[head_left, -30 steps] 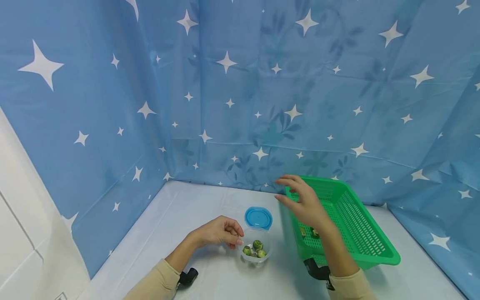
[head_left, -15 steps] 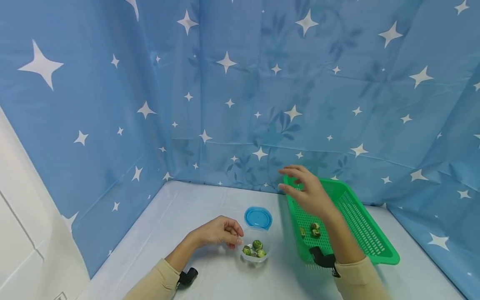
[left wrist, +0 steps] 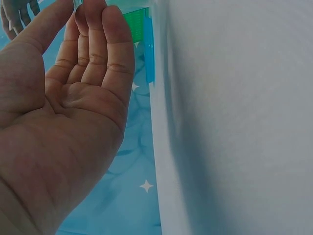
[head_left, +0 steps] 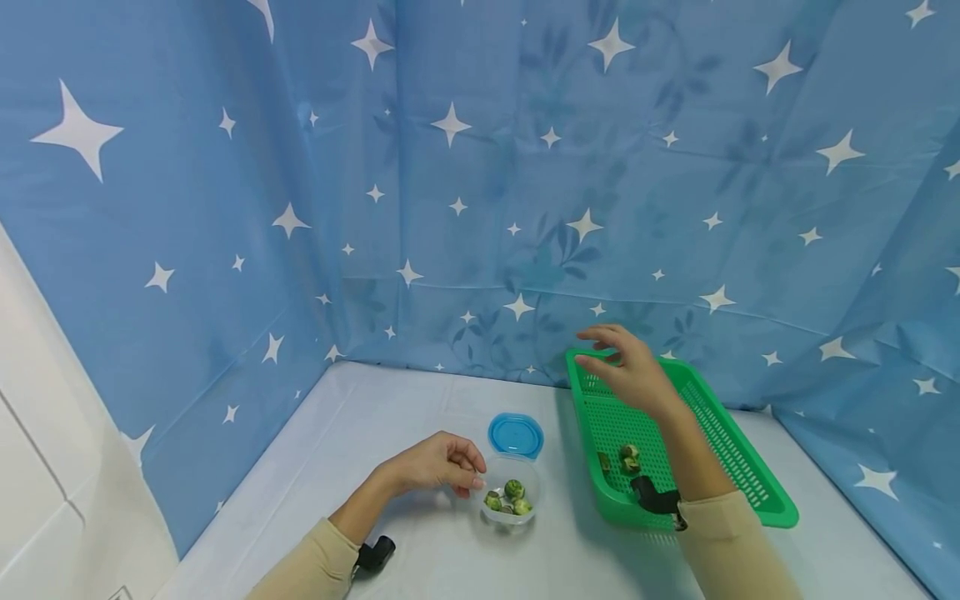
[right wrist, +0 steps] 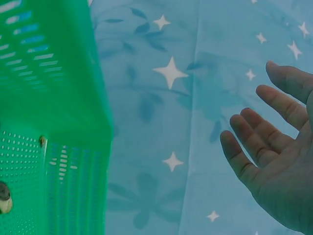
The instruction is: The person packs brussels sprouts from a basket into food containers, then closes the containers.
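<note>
Nearest are two beige sleeves [head_left: 307,567], and at each wrist sits a small black device [head_left: 377,552]. From the left sleeve comes the left hand [head_left: 435,462]. Its thumb and fingers are brought together and they pinch the left edge of a small, clear plastic container [head_left: 508,518] with rounded form. This container is upright on the white worktop [head_left: 420,400], in front of the person and to the left of the basket. Inside it lie several small, round green sprouts [head_left: 514,490], near to one another at the bottom.

Just behind the container there is a blue plastic lid [head_left: 516,436] of rounded shape, lying flat; whether the two are joined, I cannot tell.

To the right stands a large rectangular green plastic basket [head_left: 750,475] with many holes in its walls and floor. In its nearer left part lie some more sprouts, green and brownish [head_left: 630,458], on the floor of the basket.

The right hand [head_left: 630,375] hangs above the far left part of the basket. Its fingers are spread in a loose curve, with the thumb apart from them, and the right wrist view shows a gap between this hand and the basket wall.

Farthest, behind the worktop, hangs a blue curtain [head_left: 480,167] with white four-pointed stars and darker leaf patterns.
</note>
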Demonstrator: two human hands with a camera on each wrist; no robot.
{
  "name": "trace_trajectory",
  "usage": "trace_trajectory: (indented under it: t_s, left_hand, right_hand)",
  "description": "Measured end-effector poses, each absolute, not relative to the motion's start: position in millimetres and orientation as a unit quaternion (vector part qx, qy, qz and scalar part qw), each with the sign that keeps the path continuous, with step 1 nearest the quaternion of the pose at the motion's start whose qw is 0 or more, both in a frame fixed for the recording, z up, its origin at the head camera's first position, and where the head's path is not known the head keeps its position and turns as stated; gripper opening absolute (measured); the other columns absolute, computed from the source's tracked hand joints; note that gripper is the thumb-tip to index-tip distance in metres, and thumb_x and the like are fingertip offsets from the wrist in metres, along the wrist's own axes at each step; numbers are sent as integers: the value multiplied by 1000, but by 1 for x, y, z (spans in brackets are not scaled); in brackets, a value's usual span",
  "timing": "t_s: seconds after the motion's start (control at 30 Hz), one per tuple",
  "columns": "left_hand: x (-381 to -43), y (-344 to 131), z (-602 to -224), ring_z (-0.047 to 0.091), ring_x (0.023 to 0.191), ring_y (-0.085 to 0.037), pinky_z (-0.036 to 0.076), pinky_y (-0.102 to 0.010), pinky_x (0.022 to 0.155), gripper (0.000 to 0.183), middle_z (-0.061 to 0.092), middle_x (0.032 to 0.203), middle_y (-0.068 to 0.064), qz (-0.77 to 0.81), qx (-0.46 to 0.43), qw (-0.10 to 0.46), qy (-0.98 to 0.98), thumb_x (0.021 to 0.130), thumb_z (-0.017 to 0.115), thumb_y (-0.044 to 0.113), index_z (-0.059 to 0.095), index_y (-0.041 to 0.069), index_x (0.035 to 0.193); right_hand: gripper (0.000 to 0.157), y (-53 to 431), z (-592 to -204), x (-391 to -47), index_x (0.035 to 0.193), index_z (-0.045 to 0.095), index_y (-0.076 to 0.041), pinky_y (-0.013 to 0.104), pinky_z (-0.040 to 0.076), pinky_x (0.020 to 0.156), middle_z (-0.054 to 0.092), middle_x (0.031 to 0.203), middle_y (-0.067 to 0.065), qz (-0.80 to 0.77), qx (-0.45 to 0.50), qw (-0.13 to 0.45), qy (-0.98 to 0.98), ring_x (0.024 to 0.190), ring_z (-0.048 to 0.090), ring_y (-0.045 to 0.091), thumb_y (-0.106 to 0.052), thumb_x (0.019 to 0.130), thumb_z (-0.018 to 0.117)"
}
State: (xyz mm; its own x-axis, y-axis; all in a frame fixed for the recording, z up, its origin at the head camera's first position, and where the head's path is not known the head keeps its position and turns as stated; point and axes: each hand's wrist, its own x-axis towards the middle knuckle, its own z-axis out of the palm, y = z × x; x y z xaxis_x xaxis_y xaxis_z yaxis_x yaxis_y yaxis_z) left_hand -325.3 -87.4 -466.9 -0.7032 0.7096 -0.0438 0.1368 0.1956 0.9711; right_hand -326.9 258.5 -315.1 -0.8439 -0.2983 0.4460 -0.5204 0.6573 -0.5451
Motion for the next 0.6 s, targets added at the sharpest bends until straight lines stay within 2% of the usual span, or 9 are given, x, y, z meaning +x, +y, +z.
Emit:
trace_trajectory:
  t_s: [0.6]
  left_hand:
    - [-325, -88, -466, 72, 74, -16, 64, -39, 76, 32, 74, 86, -2, 564, 292, 254, 730, 94, 79, 14, 69, -8, 115]
  right_hand:
    - [44, 292, -317, -347, 143, 61, -11, 60, 51, 103, 53, 150, 17, 348, 207, 122, -906, 131, 55, 43, -32, 105, 65]
